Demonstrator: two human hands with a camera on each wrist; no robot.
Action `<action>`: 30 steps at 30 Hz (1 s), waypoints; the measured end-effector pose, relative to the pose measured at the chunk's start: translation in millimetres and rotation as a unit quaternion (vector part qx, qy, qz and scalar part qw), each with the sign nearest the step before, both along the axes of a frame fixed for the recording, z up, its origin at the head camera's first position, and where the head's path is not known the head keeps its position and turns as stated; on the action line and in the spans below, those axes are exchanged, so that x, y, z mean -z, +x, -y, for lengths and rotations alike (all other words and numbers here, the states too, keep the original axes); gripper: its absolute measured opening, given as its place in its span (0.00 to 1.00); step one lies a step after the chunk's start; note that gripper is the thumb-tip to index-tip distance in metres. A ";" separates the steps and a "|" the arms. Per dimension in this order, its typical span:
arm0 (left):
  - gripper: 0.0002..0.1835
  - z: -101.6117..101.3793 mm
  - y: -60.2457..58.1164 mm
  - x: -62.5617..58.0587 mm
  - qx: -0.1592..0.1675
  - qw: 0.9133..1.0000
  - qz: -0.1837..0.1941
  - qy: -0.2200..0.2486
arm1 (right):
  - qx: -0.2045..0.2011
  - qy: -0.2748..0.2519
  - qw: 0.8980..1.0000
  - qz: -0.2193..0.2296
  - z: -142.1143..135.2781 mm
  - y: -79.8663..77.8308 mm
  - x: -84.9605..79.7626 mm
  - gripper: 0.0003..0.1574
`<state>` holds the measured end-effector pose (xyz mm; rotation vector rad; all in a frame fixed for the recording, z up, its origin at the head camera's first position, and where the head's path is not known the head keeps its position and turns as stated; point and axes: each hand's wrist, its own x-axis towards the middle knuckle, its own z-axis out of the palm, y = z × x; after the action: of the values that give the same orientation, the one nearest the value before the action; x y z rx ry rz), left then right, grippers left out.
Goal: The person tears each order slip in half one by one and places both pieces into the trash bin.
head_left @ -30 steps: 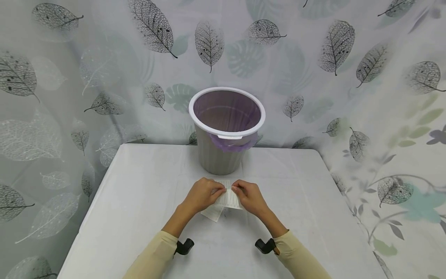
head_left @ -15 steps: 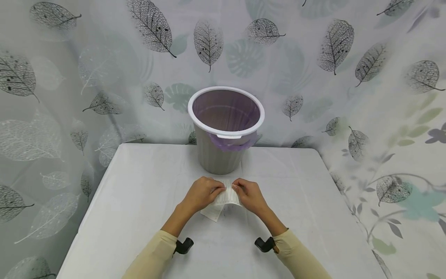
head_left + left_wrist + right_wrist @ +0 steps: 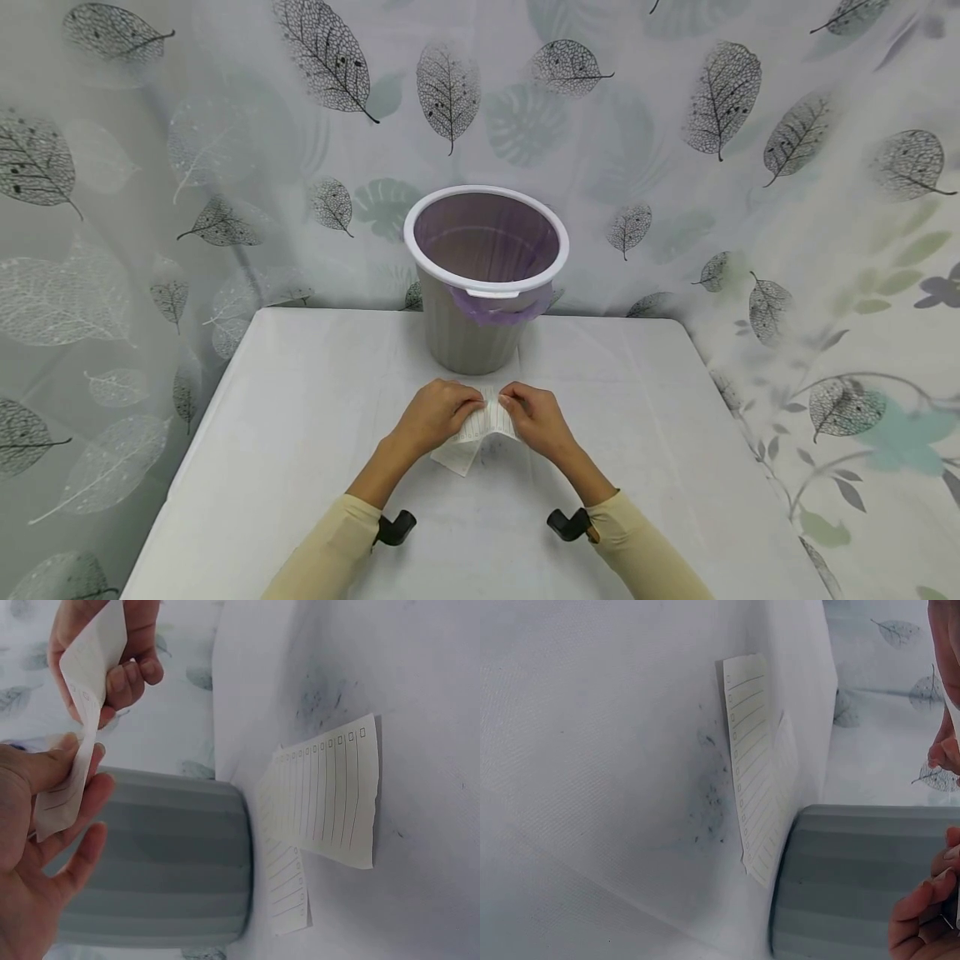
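Note:
Over the table, both hands hold one slip of lined paper [image 3: 491,423] with a row of small boxes along its edge. My left hand [image 3: 437,414] pinches one side between thumb and fingers, and my right hand [image 3: 536,422] pinches the other. Between them the slip bends, as the left wrist view shows it twisting from the left thumb [image 3: 56,761] to the other hand. Below lie more pieces of the same paper: a larger piece [image 3: 326,795] overlaps a second piece [image 3: 285,889] on the cloth. In the right wrist view the right fingers [image 3: 915,919] show at the lower right corner.
A grey waste bin [image 3: 468,333] with a white rim and a purple liner bag [image 3: 498,310] stands just beyond the hands. White cloth covers the table [image 3: 637,417]. A leaf-print curtain [image 3: 675,183] hangs behind and at both sides.
The held slip's near edge has gone from nearly straight to bent up in the middle. Both hands stay almost where they were, keeping their pinch.

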<state>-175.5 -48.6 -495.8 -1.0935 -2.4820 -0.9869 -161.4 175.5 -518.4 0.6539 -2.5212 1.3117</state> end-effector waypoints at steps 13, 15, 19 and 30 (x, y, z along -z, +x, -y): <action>0.02 1.9 -0.6 0.8 0.002 1.000 0.001 0.005 | 0.008 0.005 1.000 -0.006 1.9 -0.7 1.4 0.07; 0.02 2.6 -0.4 0.0 0.002 1.000 -0.003 0.005 | 0.012 0.007 1.000 -0.008 1.3 0.0 -0.1 0.07; 0.02 3.8 -0.4 -0.8 0.003 1.000 -0.009 0.007 | 0.022 0.000 1.000 -0.007 0.2 1.5 -3.0 0.06; 0.03 3.6 -1.1 0.9 0.005 1.000 -0.008 0.010 | 0.025 -0.003 1.000 -0.012 -3.0 -0.2 0.8 0.06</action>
<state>-176.6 -52.2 -496.7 -1.1040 -2.4526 -0.9995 -161.7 178.5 -519.2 0.5976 -2.4980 1.2866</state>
